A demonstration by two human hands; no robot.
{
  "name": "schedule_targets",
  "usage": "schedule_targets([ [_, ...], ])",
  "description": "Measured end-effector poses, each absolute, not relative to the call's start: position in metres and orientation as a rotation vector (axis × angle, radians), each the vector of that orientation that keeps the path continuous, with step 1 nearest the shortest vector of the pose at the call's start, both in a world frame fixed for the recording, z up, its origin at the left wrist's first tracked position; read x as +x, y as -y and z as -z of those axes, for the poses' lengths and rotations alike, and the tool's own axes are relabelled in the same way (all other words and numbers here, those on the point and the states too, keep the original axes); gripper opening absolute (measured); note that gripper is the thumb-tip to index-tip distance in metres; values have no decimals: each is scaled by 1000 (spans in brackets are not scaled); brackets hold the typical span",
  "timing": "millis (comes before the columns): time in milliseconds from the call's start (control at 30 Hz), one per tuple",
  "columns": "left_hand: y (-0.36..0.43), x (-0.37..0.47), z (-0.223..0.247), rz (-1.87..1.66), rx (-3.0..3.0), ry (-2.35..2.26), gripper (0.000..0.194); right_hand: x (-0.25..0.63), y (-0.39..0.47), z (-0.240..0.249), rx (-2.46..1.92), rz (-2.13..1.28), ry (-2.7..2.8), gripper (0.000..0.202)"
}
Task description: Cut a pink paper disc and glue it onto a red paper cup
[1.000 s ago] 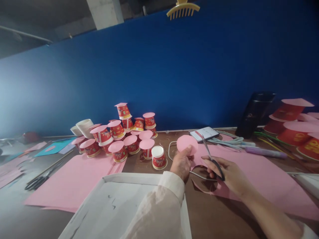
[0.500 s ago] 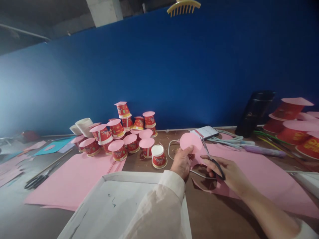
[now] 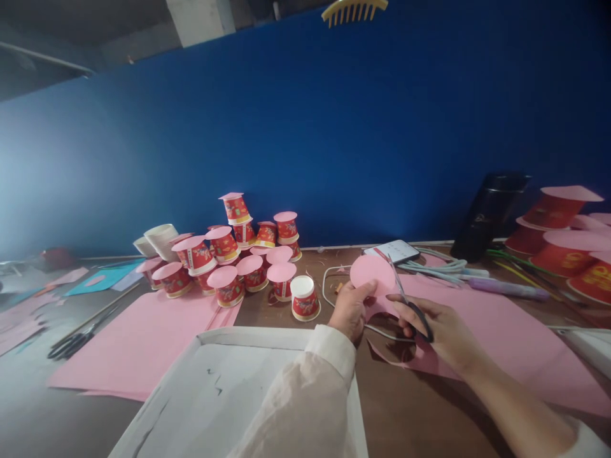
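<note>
My left hand (image 3: 352, 310) pinches the lower edge of a round pink paper disc (image 3: 372, 273). Scissors (image 3: 416, 315) with dark handles are in my right hand (image 3: 442, 331), its fingers closed round the handles. The blades point up and away, along the right edge of the disc. Under and right of my right hand lies a large pink sheet (image 3: 496, 331) with cut-out edges. Left of my left hand, a red cup (image 3: 305, 305) stands upside down with a bare white base.
Several red cups topped with pink discs (image 3: 223, 278) stand at the centre left. A white tray (image 3: 252, 337) lies in front. Behind my hands are a phone (image 3: 392, 252) and coiled cables (image 3: 442, 267). A dark bottle (image 3: 489, 216) leans at the right.
The pink disc has moved slightly right and turned in my left hand. The scissor blades now look slightly further apart.
</note>
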State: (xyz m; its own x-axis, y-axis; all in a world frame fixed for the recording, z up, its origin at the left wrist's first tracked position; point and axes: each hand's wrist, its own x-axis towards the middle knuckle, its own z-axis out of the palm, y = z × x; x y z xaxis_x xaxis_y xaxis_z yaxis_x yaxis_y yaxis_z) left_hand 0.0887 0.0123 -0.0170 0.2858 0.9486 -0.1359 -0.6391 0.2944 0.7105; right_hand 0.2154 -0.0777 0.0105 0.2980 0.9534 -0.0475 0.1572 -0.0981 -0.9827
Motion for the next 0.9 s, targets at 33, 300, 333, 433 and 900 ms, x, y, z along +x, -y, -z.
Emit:
schedule_targets([
  [33,-13,89,18,-1146,605,-622,59,217,77,-10,-1519,-962,1079,64],
  [300,-14,89,19,-1141,612,-655,62,223,72,-4,-1557,-987,1090,66],
  [333,-14,89,18,-1142,610,-658,63,222,72,-4,-1555,-982,1085,66],
  [433,-13,89,17,-1143,603,-657,63,221,71,-4,-1556,-978,1074,67],
  [900,-13,89,14,-1145,597,-641,60,224,71,0,-1563,-977,1083,69],
])
